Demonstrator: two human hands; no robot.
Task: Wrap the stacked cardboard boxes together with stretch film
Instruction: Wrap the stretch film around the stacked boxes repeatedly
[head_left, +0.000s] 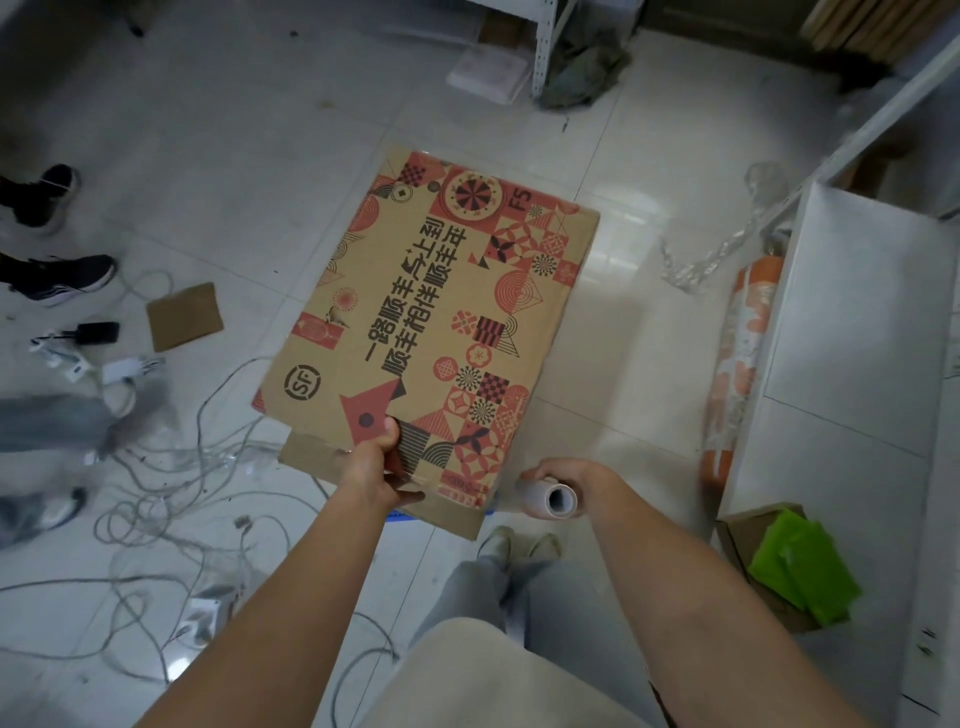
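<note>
A stack of brown cardboard boxes (431, 312) with red and black printed patterns stands on the white tiled floor in the middle of the view. My left hand (376, 462) grips the near edge of the top box, thumb on its printed face. A plainer box edge (311, 457) shows underneath at the near left. My right hand (566, 475) holds a roll of stretch film (548, 500) just right of the stack's near corner, its hollow core end facing me. Film over the near edge of the boxes looks faintly glossy.
Tangled cables and chargers (171, 467) cover the floor at left, with a cardboard scrap (184, 316) and other people's shoes (62, 278). A white shelf unit (852, 364) stands at right beside an orange patterned roll (737, 364), crumpled film (727, 249) and green bags (802, 566).
</note>
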